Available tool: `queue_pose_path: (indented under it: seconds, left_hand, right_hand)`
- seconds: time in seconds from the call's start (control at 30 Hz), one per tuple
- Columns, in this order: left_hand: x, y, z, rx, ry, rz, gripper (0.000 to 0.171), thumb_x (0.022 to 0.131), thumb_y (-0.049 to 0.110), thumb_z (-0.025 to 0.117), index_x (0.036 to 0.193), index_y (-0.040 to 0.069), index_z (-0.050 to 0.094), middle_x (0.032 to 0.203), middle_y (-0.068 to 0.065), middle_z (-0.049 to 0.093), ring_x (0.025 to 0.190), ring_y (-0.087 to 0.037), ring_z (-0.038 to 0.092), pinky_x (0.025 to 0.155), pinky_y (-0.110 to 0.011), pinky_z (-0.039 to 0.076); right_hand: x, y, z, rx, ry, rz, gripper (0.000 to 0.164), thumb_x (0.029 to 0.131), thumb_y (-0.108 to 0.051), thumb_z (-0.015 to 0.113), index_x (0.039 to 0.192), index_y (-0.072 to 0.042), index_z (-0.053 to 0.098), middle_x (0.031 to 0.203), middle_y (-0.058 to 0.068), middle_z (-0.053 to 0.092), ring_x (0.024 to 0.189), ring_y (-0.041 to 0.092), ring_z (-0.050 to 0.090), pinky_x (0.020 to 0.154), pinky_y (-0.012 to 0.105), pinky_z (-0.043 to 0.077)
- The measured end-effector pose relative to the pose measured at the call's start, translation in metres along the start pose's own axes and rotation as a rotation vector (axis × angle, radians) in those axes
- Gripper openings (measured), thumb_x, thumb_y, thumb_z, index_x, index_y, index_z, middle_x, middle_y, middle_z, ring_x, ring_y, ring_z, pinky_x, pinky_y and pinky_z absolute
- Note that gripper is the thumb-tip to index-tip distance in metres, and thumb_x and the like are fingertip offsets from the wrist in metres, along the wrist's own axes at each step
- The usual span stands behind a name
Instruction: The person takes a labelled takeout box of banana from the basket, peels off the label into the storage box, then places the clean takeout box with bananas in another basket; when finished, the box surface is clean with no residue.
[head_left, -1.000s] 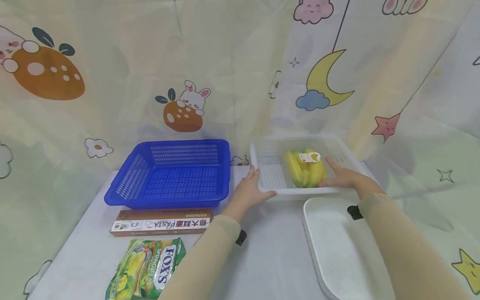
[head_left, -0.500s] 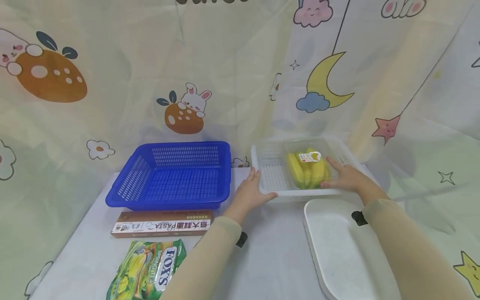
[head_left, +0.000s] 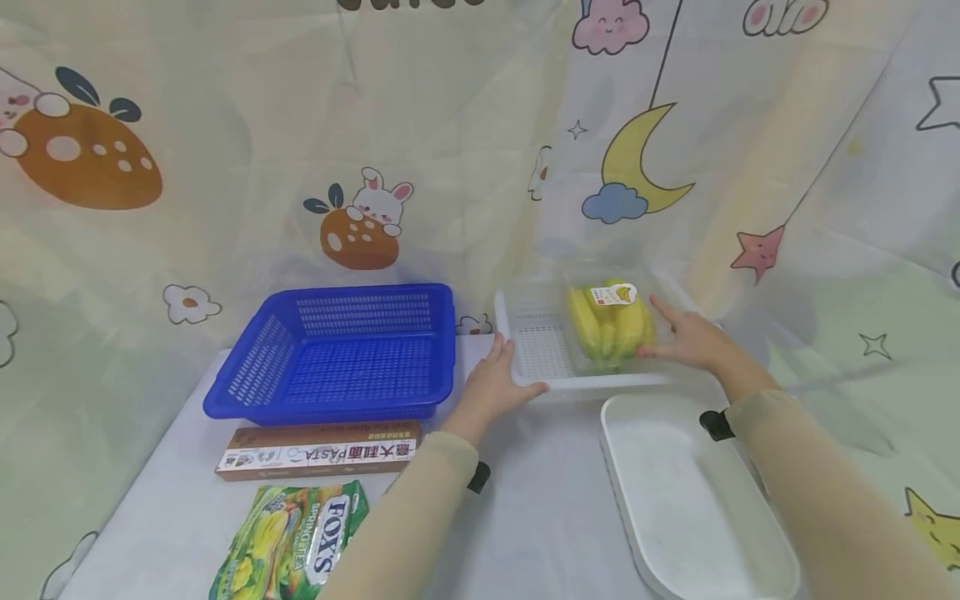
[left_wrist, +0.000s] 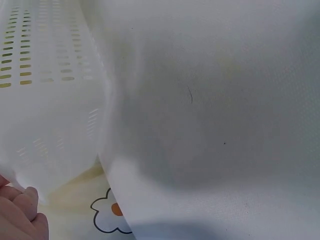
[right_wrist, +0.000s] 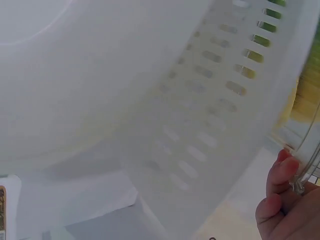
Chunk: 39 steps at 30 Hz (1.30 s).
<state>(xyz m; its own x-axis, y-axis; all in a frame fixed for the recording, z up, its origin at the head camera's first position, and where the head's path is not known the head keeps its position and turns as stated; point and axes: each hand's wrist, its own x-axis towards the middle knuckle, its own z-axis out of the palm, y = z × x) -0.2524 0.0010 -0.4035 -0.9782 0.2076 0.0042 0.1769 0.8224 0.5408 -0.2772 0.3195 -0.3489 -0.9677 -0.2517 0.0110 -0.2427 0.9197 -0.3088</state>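
Inside the white perforated basket (head_left: 551, 382), a clear plastic box of bananas (head_left: 613, 333) with a white label sits toward the right, slightly raised at this moment. My right hand (head_left: 693, 340) grips the box's right side, fingers and thumb spread along its edge. In the right wrist view, curled fingers (right_wrist: 280, 175) meet the clear rim. My left hand (head_left: 491, 392) holds the basket's front-left corner, thumb on the front rim and fingers along the left side. The left wrist view shows the curled fingers (left_wrist: 27, 202) right at that corner.
A blue perforated basket (head_left: 442, 392) stands to the left. In front of it lie a brown pasta box (head_left: 322, 452) and a green candy bag (head_left: 292, 537). A white shallow tray (head_left: 675, 492) lies under my right forearm. A printed curtain (head_left: 480, 125) hangs behind.
My right hand and the banana box have risen a little and away from the basket's front. My left hand keeps its place at the corner. The head view has shifted slightly.
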Motion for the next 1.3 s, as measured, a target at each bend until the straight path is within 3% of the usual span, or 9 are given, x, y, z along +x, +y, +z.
queue_pose_path:
  seconds: [0.17,0.43,0.67,0.87,1.0,1.3]
  left_hand:
    - [0.002,0.0,-0.001,0.019,-0.014,-0.001,0.101,0.07,0.069,0.058,0.146,0.015,0.019,0.154,-0.004,0.008,0.134,-0.035,0.029,0.106,-0.048,0.031]
    - [0.003,0.004,-0.008,0.042,-0.053,0.031,0.098,0.075,0.065,0.055,0.146,0.01,0.015,0.154,-0.011,0.005,0.137,-0.033,0.022,0.108,-0.049,0.027]
    - [0.002,0.012,-0.029,-0.119,-0.026,0.029,0.088,0.082,0.061,0.05,0.147,0.014,0.013,0.154,-0.01,0.006,0.137,-0.032,0.021,0.109,-0.05,0.026]
    - [0.014,0.019,-0.057,-0.326,0.021,0.069,0.083,0.084,0.053,0.053,0.147,0.017,0.013,0.153,-0.006,0.012,0.14,-0.026,0.015,0.112,-0.046,0.019]
    - [0.022,0.02,-0.076,-0.378,0.002,0.099,0.086,0.082,0.05,0.058,0.147,0.02,0.01,0.153,-0.002,0.013,0.14,-0.025,0.014,0.112,-0.046,0.018]
    - [0.029,0.011,-0.099,-0.548,-0.023,0.042,0.086,0.078,0.05,0.064,0.144,0.039,0.011,0.153,0.006,0.015,0.137,-0.022,0.025,0.103,-0.051,0.033]
  right_hand:
    - [0.0,-0.006,-0.01,0.034,-0.009,0.008,0.103,0.076,-0.056,0.062,0.147,-0.009,0.005,0.125,0.038,0.044,0.11,0.049,0.05,0.089,0.062,0.038]
    - [-0.002,-0.022,-0.024,0.089,-0.03,0.013,0.102,0.076,-0.056,0.062,0.147,-0.017,0.001,0.132,0.037,0.038,0.118,0.051,0.041,0.091,0.065,0.035]
    - [-0.009,-0.037,-0.035,0.124,-0.037,-0.015,0.098,0.078,-0.049,0.065,0.148,-0.016,0.004,0.133,0.036,0.038,0.119,0.051,0.04,0.089,0.065,0.036]
    - [-0.017,-0.046,-0.039,0.149,-0.055,-0.05,0.097,0.078,-0.047,0.065,0.148,-0.018,0.005,0.142,0.028,0.031,0.119,0.048,0.041,0.088,0.063,0.039]
    - [-0.022,-0.053,-0.036,0.156,-0.063,-0.085,0.098,0.076,-0.046,0.067,0.148,-0.018,0.006,0.144,0.024,0.028,0.119,0.046,0.043,0.087,0.06,0.042]
    - [-0.032,-0.07,-0.027,0.138,-0.039,-0.201,0.1,0.07,-0.042,0.074,0.146,-0.011,0.017,0.139,0.022,0.039,0.109,0.037,0.051,0.083,0.051,0.046]
